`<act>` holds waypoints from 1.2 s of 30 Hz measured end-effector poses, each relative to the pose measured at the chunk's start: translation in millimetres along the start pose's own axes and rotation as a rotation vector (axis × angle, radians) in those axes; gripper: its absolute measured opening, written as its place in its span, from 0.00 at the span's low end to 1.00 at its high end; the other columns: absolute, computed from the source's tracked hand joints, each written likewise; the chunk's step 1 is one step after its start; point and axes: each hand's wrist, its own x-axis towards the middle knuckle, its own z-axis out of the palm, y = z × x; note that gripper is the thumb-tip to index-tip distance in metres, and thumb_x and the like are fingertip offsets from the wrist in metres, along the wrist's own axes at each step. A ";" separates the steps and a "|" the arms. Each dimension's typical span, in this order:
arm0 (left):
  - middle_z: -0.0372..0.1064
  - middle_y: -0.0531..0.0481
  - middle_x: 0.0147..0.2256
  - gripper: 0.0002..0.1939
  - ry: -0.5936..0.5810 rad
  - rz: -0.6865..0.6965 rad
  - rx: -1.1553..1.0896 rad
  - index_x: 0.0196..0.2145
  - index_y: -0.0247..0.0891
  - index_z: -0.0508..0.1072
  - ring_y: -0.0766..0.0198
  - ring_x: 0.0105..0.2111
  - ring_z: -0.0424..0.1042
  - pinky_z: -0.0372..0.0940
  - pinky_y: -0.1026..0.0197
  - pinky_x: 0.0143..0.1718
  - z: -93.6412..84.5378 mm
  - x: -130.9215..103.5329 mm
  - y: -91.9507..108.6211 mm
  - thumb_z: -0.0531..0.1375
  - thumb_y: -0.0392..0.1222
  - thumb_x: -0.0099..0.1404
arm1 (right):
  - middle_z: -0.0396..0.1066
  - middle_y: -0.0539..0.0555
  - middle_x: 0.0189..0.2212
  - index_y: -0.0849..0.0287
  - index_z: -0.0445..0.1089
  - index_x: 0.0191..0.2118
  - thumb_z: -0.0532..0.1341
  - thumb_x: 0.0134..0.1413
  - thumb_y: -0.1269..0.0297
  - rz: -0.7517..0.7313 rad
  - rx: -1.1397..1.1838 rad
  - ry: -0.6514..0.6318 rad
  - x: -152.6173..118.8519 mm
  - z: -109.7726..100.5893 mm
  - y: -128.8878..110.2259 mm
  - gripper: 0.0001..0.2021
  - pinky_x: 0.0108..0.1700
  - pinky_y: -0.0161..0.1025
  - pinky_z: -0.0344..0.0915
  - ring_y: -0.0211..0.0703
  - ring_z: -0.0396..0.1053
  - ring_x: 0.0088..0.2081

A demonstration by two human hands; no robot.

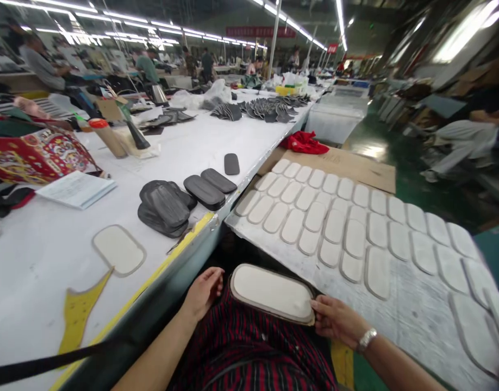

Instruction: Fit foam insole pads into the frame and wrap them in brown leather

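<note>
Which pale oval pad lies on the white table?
The lone pad by the yellow piece; other pads lie on the grey board, except the held pad in the right hand.

Left fingers (pixel 215 277) curled, loosely gathered; right fingers (pixel 322 308) pinched; both forearms (pixel 162 338) extended forward.

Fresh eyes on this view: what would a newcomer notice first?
Probably the rows of off-white, grey-rimmed oval pads across the pale flat board at right. Next, the off-white, dark-rimmed oval pad at lower centre, its end held by the right hand. Beyond the rows lies a crumpled bright red cloth.
</note>
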 end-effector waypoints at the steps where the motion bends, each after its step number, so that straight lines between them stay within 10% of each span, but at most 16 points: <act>1: 0.58 0.57 0.22 0.18 -0.070 -0.068 -0.050 0.32 0.35 0.65 0.74 0.19 0.59 0.54 0.71 0.18 0.0 7.5 -4.9 0.59 0.54 0.54 | 0.63 0.43 0.17 0.58 0.55 0.24 0.65 0.42 0.56 0.004 0.013 -0.008 0.5 -0.9 0.1 0.18 0.24 0.30 0.64 0.31 0.66 0.19; 6: 0.57 0.59 0.24 0.17 -0.225 -0.071 0.089 0.35 0.38 0.61 0.74 0.19 0.57 0.52 0.71 0.17 15.3 14.2 -4.5 0.59 0.50 0.53 | 0.62 0.43 0.17 0.58 0.54 0.24 0.65 0.42 0.55 -0.004 0.000 0.011 3.4 -3.1 1.1 0.18 0.24 0.32 0.64 0.32 0.65 0.19; 12: 0.58 0.57 0.28 0.16 -0.086 0.143 0.622 0.36 0.37 0.62 0.68 0.30 0.61 0.59 0.65 0.33 24.5 8.0 17.3 0.58 0.33 0.47 | 0.55 0.41 0.13 0.57 0.52 0.24 0.62 0.44 0.54 -0.143 -0.251 0.123 8.3 -1.6 0.3 0.17 0.22 0.32 0.60 0.30 0.55 0.16; 19: 0.61 0.54 0.32 0.17 -0.047 0.133 0.712 0.38 0.37 0.61 0.65 0.32 0.63 0.61 0.62 0.35 24.0 8.4 13.6 0.58 0.37 0.49 | 0.61 0.48 0.23 0.56 0.59 0.32 0.57 0.51 0.61 -0.784 -1.029 0.448 -22.1 28.5 -20.3 0.06 0.29 0.38 0.60 0.38 0.61 0.25; 23: 0.62 0.53 0.31 0.16 -0.012 0.146 0.730 0.37 0.37 0.62 0.64 0.31 0.63 0.60 0.61 0.34 25.4 6.9 10.6 0.58 0.37 0.48 | 0.63 0.57 0.41 0.56 0.61 0.47 0.52 0.55 0.71 -1.174 -1.437 0.127 -26.0 95.9 -30.8 0.13 0.44 0.45 0.58 0.46 0.61 0.42; 28: 0.62 0.55 0.29 0.15 -0.006 0.091 0.539 0.35 0.38 0.64 0.66 0.29 0.62 0.59 0.64 0.31 22.9 8.3 8.2 0.61 0.36 0.47 | 0.64 0.56 0.35 0.60 0.64 0.42 0.53 0.56 0.68 -1.125 -1.729 0.111 3.8 154.6 -29.6 0.08 0.41 0.45 0.59 0.48 0.60 0.39; 32: 0.63 0.51 0.32 0.18 -0.299 -0.229 -0.096 0.40 0.37 0.66 0.68 0.28 0.65 0.60 0.67 0.26 3.1 11.4 3.9 0.58 0.50 0.56 | 0.63 0.56 0.35 0.59 0.64 0.39 0.57 0.53 0.61 -1.064 -1.757 0.158 11.4 159.7 -26.1 0.09 0.41 0.45 0.58 0.48 0.59 0.39; 36: 0.63 0.53 0.27 0.16 -0.415 -0.246 -0.333 0.37 0.36 0.65 0.74 0.22 0.64 0.60 0.71 0.23 -8.7 22.1 -11.0 0.55 0.52 0.60 | 0.62 0.57 0.36 0.60 0.64 0.40 0.61 0.48 0.56 -1.021 -1.763 0.183 8.7 162.7 -24.1 0.16 0.42 0.46 0.59 0.50 0.59 0.40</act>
